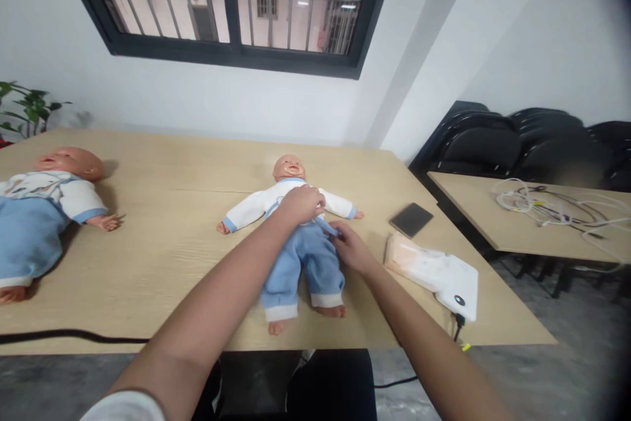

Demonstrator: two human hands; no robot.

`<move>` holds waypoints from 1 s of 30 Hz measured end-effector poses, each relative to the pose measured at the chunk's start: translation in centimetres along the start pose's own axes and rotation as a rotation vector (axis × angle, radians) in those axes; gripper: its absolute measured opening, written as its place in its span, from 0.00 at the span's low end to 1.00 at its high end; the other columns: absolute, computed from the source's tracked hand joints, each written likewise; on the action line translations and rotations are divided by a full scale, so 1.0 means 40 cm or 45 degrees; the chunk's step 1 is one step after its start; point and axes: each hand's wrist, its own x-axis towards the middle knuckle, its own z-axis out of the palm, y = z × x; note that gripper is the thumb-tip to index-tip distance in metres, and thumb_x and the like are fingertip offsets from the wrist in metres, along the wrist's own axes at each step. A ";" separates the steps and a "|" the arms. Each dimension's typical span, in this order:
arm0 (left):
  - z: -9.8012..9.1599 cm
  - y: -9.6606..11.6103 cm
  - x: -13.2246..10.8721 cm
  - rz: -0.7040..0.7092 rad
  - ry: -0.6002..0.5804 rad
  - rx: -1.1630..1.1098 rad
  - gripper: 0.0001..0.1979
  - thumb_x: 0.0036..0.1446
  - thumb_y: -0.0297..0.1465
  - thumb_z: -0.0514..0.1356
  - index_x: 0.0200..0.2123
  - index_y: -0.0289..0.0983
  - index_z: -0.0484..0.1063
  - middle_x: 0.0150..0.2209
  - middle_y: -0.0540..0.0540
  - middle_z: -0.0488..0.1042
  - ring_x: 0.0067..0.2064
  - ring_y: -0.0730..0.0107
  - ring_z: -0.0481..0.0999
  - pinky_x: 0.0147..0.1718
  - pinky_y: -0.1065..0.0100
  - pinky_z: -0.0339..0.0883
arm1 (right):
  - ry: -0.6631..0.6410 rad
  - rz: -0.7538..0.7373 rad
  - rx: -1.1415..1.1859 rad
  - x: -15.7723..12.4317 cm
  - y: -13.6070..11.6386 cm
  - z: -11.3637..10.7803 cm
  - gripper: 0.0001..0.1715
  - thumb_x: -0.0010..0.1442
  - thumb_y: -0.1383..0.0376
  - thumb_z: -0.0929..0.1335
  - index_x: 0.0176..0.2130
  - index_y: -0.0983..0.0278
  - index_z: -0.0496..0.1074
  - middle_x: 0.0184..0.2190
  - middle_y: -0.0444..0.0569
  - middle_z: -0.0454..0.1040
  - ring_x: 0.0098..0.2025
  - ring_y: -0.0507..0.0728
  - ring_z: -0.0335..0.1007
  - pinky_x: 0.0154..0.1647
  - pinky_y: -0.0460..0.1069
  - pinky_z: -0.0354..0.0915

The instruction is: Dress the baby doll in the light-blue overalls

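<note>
A baby doll (288,167) lies on its back on the table, arms spread, dressed in a white shirt (251,207) with blue trim and blue trousers (300,253) with white cuffs. My left hand (303,203) is closed over the front of the shirt, its fingers curled into the cloth and partly hidden. At the doll's waist, on the right side, my right hand (351,245) pinches the shirt's blue hem and holds it slightly off the trousers. My left forearm hides part of the doll's side.
A second, similarly dressed doll (32,224) lies at the left. Right of my right hand are a dark phone (411,219), a tissue pack (411,260) and a white device (458,286) with a cable. A black cable (73,337) runs along the front edge. Cables (547,207) lie on another table.
</note>
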 end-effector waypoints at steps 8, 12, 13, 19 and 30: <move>0.036 0.031 0.047 -0.078 -0.188 0.108 0.11 0.60 0.27 0.61 0.41 0.33 0.84 0.44 0.30 0.82 0.49 0.47 0.80 0.45 0.57 0.71 | -0.062 0.215 -0.222 0.011 0.004 0.024 0.12 0.64 0.58 0.68 0.40 0.63 0.77 0.40 0.52 0.82 0.42 0.61 0.76 0.46 0.54 0.68; 0.014 0.045 0.016 0.046 -0.190 0.064 0.12 0.63 0.32 0.60 0.43 0.39 0.84 0.44 0.37 0.83 0.49 0.52 0.80 0.45 0.60 0.69 | 0.114 0.233 -0.319 0.023 0.008 0.048 0.13 0.60 0.64 0.69 0.44 0.61 0.77 0.42 0.52 0.83 0.43 0.62 0.76 0.44 0.51 0.66; 0.008 0.051 0.005 0.092 -0.184 0.045 0.12 0.63 0.32 0.59 0.43 0.40 0.84 0.44 0.39 0.83 0.49 0.53 0.80 0.45 0.61 0.68 | 0.161 0.224 -0.313 0.025 0.013 0.053 0.14 0.59 0.64 0.69 0.45 0.61 0.77 0.42 0.53 0.83 0.43 0.62 0.76 0.43 0.51 0.66; 0.011 0.064 -0.051 0.104 -0.205 0.031 0.16 0.64 0.33 0.55 0.35 0.37 0.84 0.39 0.38 0.83 0.44 0.53 0.80 0.41 0.60 0.68 | 0.333 0.246 -0.268 0.023 0.031 0.058 0.12 0.57 0.65 0.65 0.41 0.63 0.75 0.33 0.49 0.79 0.35 0.59 0.72 0.39 0.51 0.64; 0.024 0.040 -0.094 0.032 -0.207 -0.101 0.21 0.68 0.44 0.52 0.43 0.38 0.81 0.44 0.38 0.83 0.43 0.52 0.81 0.40 0.61 0.69 | 0.470 0.262 -0.269 0.061 -0.002 -0.011 0.16 0.66 0.59 0.59 0.32 0.59 0.70 0.31 0.48 0.75 0.35 0.59 0.68 0.39 0.51 0.63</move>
